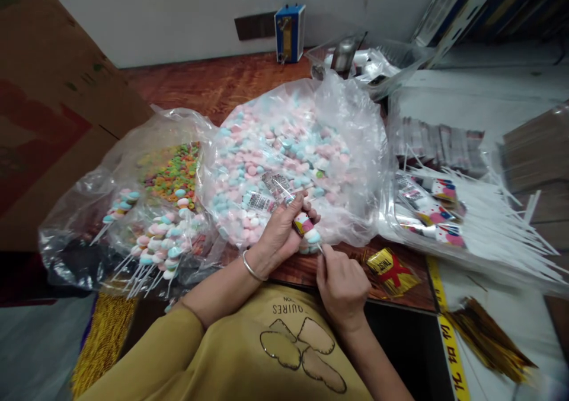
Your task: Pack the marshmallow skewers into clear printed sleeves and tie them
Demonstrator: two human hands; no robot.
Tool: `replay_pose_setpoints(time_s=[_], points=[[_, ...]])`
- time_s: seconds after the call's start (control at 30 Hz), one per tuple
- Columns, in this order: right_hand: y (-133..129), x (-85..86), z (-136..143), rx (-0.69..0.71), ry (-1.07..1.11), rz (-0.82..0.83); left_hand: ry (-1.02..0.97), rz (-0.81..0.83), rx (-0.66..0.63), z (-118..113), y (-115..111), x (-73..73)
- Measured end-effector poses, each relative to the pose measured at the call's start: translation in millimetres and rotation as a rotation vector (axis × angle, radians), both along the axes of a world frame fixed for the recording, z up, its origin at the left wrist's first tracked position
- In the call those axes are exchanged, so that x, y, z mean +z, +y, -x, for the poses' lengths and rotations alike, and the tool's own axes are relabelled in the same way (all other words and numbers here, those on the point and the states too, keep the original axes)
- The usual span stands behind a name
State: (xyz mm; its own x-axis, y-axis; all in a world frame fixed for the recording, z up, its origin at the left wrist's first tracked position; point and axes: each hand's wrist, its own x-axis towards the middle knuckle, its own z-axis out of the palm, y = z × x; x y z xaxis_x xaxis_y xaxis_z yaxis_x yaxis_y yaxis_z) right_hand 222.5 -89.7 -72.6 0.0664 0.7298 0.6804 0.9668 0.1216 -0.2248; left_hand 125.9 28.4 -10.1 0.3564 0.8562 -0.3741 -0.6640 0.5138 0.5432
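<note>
My left hand (284, 226) is closed around a small printed plastic wrapper (303, 223). Pastel marshmallows on a stick (312, 239) show at the wrapper's lower end, seemingly partly inside it. My right hand (341, 281) pinches the white stick below the marshmallows. Behind my hands a big clear bag of pink, blue and white marshmallows (249, 134) lies open, with a few printed wrappers (260, 202) on top. To the left, several marshmallow skewers (157, 241) rest in a pile on clear plastic, near a bag of colourful ring-shaped pieces (171, 169).
At right a clear tray (386, 211) holds white sticks (493, 223), wrapped skewers (444, 211) and stacked packets (440, 143). A gold twist-tie packet (391, 273) lies at the table's front edge. A blue box (290, 33) stands at the back; a cardboard box (57, 104) rises at left.
</note>
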Motion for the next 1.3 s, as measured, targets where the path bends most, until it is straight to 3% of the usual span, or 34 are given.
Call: replay_pose_setpoints(time_s=[0.07,0.23,0.3,0.4,0.47,0.53,0.67,0.73,0.9,1.0,1.13,1.3], points=[[-1.8,3.5,-0.2,0.041,0.098,0.021,-0.013,-0.014,-0.018,-1.7,-2.8,0.9],[-6.7,13.3,11.4,0.235,0.73,0.327,-0.061,-0.054,-0.101,-4.7,-12.1,-0.9],[-9.4,12.0,14.3,0.17,0.689,0.276,-0.06,-0.04,-0.087,-4.1,-10.5,-1.4],[-11.4,5.0,14.1,0.031,0.329,0.076,-0.037,0.004,-0.048,-4.7,-7.7,-2.2],[-9.3,2.0,14.0,0.026,0.155,0.018,-0.017,0.008,-0.036,-7.5,-11.0,-4.2],[-4.4,2.9,15.7,0.046,0.215,0.019,-0.006,-0.007,-0.059,-11.5,-19.6,-8.0],[4.3,9.7,18.5,0.044,0.776,0.151,0.002,-0.027,-0.176,-13.9,-36.5,-16.8],[3.3,10.0,16.6,0.029,0.876,0.171,0.014,-0.047,-0.212,-10.4,-33.7,-17.5],[-3.8,3.1,13.7,0.028,0.476,0.056,0.028,-0.082,-0.046,-5.9,-7.8,-7.1],[1.8,3.8,17.5,0.0,0.296,0.006,0.049,-0.062,-0.072,-14.2,-11.8,-5.4],[10.7,6.3,15.9,-0.061,0.349,0.051,0.021,0.002,-0.135,-22.2,-27.0,-11.4],[4.1,4.6,7.2,-0.002,0.446,0.151,0.007,-0.026,-0.077,-14.5,-12.6,-10.4]])
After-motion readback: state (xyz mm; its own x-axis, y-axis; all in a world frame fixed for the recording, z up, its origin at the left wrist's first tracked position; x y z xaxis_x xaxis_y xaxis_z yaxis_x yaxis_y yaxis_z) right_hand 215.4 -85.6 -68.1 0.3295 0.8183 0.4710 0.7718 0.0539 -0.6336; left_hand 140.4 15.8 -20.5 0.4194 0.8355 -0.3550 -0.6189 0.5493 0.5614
